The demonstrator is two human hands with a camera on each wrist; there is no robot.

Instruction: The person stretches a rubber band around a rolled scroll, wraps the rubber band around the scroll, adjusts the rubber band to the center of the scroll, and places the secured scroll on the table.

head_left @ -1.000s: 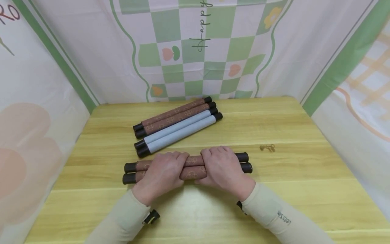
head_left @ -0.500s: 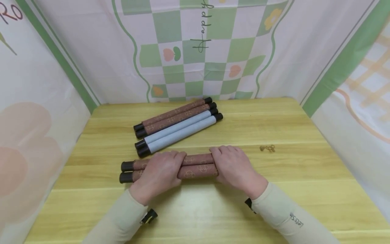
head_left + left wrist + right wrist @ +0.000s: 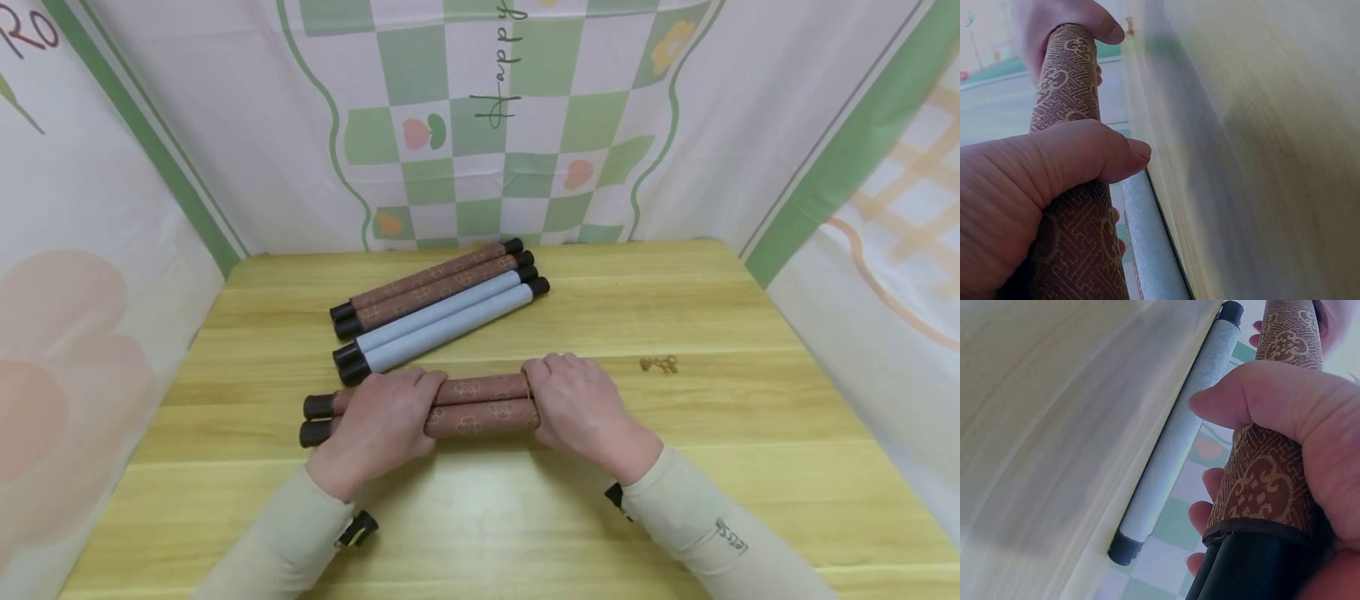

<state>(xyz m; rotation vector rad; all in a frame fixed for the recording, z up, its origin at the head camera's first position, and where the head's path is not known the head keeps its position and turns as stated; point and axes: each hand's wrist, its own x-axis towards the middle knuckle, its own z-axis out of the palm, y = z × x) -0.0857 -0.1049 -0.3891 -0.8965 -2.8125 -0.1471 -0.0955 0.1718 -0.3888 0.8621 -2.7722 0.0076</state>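
A pair of brown patterned scrolls (image 3: 480,417) with black end knobs lies side by side between my hands, running left to right in the head view. My left hand (image 3: 382,425) grips them left of the middle, its thumb across the brocade in the left wrist view. At the other end, my right hand (image 3: 585,412) is wrapped round the pair and hides the right knobs from the head camera. Those black knobs (image 3: 1247,565) show in the right wrist view, below the brocade's edge. A thin band (image 3: 528,392) crosses the scrolls beside the right fingers.
Behind the hands, two brown scrolls (image 3: 435,279) and two pale blue scrolls (image 3: 450,321) lie slanted together on the wooden table (image 3: 712,483). Small tan loops (image 3: 660,364), like rubber bands, sit to the right. Patterned cloth (image 3: 480,167) hangs along the table's back edge.
My right hand has shifted right along the pair, covering the right knobs. My left hand has slid a little left, so more brocade shows between the hands.
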